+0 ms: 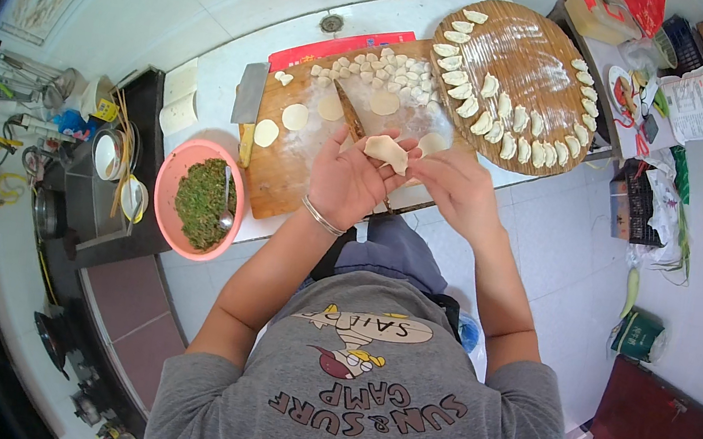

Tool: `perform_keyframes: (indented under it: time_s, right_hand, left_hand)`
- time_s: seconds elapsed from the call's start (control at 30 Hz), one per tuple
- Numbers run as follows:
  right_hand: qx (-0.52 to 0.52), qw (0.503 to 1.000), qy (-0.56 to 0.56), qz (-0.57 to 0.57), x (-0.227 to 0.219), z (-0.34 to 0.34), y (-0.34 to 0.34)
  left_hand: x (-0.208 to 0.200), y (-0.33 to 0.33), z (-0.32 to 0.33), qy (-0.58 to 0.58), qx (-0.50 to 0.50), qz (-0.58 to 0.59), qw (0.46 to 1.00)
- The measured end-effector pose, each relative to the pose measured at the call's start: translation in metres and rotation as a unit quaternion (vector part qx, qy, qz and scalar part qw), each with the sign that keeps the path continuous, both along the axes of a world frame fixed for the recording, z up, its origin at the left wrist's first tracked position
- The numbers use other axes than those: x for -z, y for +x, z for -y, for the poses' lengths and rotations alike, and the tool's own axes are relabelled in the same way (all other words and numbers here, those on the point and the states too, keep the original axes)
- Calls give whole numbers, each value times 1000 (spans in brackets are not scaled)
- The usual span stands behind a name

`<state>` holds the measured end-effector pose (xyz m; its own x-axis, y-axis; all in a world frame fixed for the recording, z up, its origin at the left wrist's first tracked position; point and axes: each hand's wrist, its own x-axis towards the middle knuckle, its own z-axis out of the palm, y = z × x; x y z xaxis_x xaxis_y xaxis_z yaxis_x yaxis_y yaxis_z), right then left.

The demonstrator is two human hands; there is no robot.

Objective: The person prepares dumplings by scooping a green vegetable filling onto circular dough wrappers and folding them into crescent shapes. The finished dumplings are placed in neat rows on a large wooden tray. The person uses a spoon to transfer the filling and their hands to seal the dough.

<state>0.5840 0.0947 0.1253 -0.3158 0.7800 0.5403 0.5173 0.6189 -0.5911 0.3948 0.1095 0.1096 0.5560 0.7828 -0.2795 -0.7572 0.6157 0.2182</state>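
A half-moon dumpling (387,152) rests across the fingers of my left hand (342,184), which is palm up and cupped under it. My right hand (460,191) pinches the dumpling's right end between thumb and fingers. Both hands are over the front edge of a floured wooden cutting board (270,180). Partly hidden behind my left fingers, a rolling pin (349,111) lies slanted on the board. Flat round wrappers (295,116) lie around it, and small dough pieces (389,69) cover the far side.
Left of the board stands a pink bowl (164,199) of green filling (203,200) with a metal spoon (225,219). A cleaver (250,92) lies by the board's left edge. At the far right, a round wooden board (537,57) carries rows of finished dumplings (520,119).
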Motion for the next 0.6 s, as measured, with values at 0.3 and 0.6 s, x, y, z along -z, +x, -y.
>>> perform_keyframes:
  time_s: [0.3, 0.6]
  right_hand:
    - [6, 998, 18, -59, 9, 2, -8]
    - [166, 965, -169, -116, 7, 16, -27]
  left_hand:
    - [1, 2, 1, -6, 10, 47, 999]
    - [-8, 17, 8, 80, -49, -131, 987]
